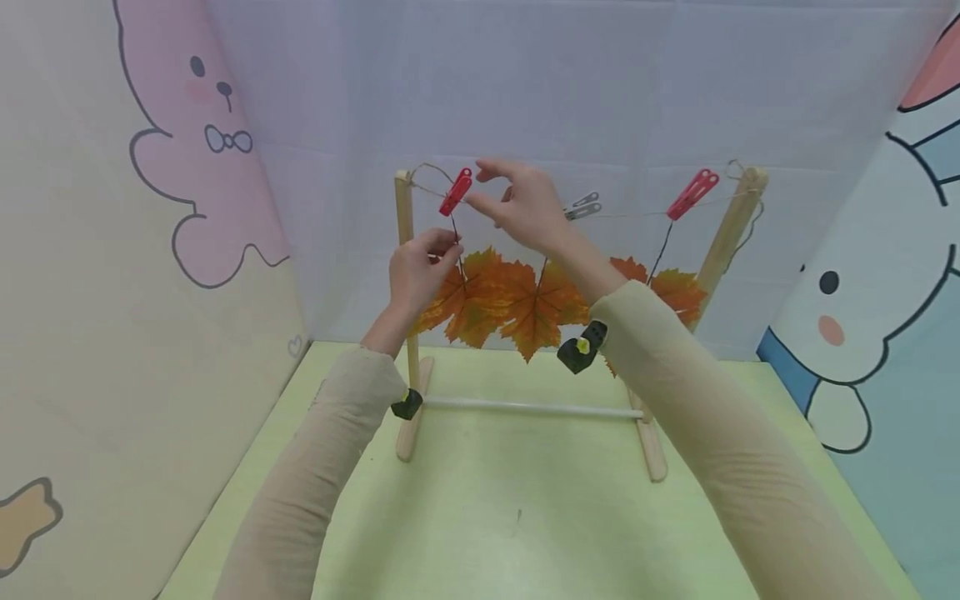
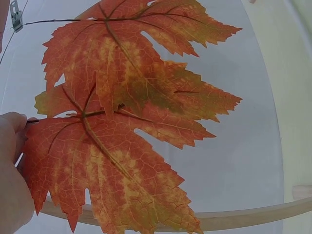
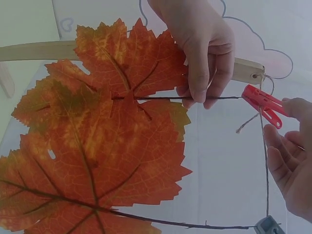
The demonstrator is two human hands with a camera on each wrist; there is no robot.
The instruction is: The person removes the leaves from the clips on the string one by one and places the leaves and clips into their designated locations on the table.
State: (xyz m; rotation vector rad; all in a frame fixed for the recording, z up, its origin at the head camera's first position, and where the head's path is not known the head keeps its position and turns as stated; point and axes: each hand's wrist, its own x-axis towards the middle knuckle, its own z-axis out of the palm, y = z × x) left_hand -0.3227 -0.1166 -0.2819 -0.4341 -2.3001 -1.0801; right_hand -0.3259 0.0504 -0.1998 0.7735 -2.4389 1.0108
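Observation:
My left hand (image 1: 416, 271) pinches the dark stem (image 3: 163, 98) of an orange maple leaf (image 2: 107, 170) between thumb and fingers. The stem's upper end sits in a red clothespin (image 3: 253, 97) on the string (image 3: 266, 170), close to the left post. Beside that clothespin is my right hand (image 1: 528, 204), thumb and index finger spread apart. In the right wrist view one fingertip is at the clothespin's handle end, while the other fingers stand away from it. A second leaf (image 2: 141, 63) hangs next to the first, overlapping it, from a grey clothespin (image 3: 268, 225).
A wooden frame with a left post (image 1: 405, 217), a right post (image 1: 731, 225) and a white lower bar (image 1: 525, 407) stands on a pale yellow table (image 1: 480, 517). Another red clothespin (image 1: 692, 193) holds a leaf (image 1: 678, 292) at right. A white cloth (image 1: 465, 75) hangs behind.

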